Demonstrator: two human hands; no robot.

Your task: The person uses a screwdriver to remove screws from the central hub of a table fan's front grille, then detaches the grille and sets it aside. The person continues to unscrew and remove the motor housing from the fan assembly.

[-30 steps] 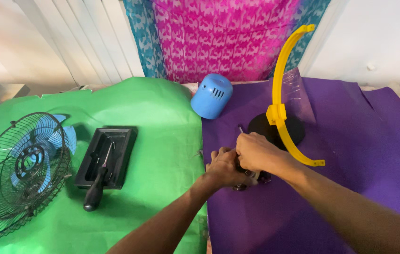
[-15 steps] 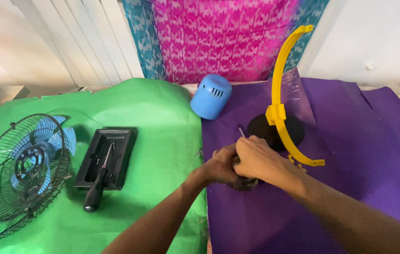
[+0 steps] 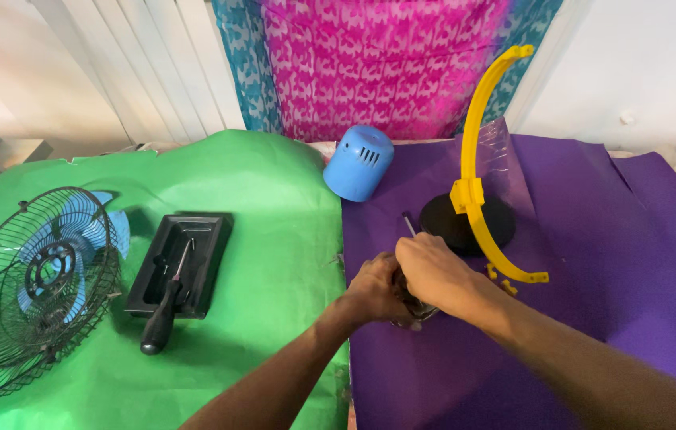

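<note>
Hands (image 3: 401, 283) — tight grip on motor part (image 3: 411, 306)

Object: small dark metal part (image 3: 416, 312), mostly hidden
Shaft: thin metal rod (image 3: 409, 224), tilted upward
Place: purple sheet (image 3: 592, 263), near black round base (image 3: 443, 224)

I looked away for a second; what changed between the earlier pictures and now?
Little: both hands, left hand and right hand, stay clasped on the small dark part, drifting slightly left and nearer. Fan cage, tray, screwdriver and yellow arc stayed put.
</note>
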